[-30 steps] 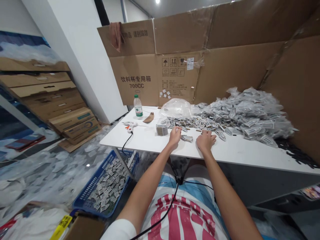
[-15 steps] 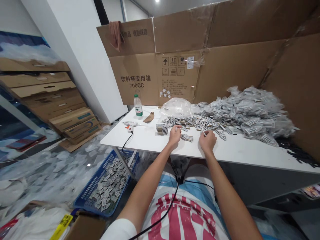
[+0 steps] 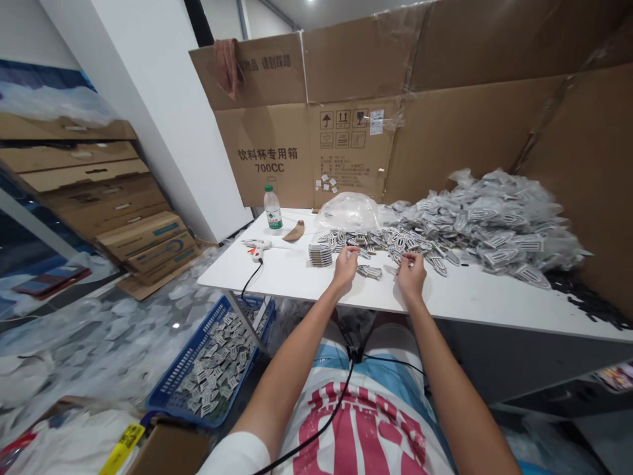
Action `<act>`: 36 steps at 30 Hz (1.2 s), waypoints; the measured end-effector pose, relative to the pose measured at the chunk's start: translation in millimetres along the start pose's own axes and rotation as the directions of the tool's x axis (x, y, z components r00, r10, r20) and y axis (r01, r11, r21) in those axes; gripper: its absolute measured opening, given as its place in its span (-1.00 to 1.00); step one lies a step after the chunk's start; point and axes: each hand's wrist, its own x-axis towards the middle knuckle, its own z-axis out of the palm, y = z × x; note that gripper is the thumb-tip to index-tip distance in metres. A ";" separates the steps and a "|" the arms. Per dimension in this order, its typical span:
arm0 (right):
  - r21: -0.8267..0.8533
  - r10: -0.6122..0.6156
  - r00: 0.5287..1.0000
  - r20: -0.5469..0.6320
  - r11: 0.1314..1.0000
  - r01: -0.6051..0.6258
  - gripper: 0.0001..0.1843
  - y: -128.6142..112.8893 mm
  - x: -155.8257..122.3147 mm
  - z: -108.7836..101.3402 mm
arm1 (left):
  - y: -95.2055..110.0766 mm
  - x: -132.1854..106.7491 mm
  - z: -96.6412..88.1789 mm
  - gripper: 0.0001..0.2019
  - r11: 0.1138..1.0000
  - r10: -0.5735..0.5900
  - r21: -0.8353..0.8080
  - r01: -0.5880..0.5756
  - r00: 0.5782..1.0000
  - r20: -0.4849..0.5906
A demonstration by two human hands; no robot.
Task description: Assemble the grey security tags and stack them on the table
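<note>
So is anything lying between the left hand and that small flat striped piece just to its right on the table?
Nothing visible does. Only bare white table separates the left hand from the small grey striped flat piece; the right hand sits beyond it.

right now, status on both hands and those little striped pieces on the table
Left hand curled beside small stack of pieces. Right hand pinching one small piece at loose pile edge. Bagged heap right; nothing blocking.
</note>
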 end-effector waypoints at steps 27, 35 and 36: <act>0.320 -0.047 0.993 0.111 0.947 0.010 -0.70 -5.8 -7.7 6.4 | 7.7 2.2 -3.6 -0.77 0.986 -0.121 -0.112 0.125 0.992 0.039; 0.316 -0.053 0.991 0.120 0.949 0.013 -0.73 -5.1 -7.5 6.5 | 3.1 1.4 0.0 -0.84 0.992 -0.080 -0.097 0.081 0.997 0.022; 0.315 -0.054 0.991 0.121 0.949 0.013 -0.73 -5.4 -7.5 6.5 | 3.1 1.1 0.8 -0.84 0.993 -0.067 -0.091 0.069 0.997 0.025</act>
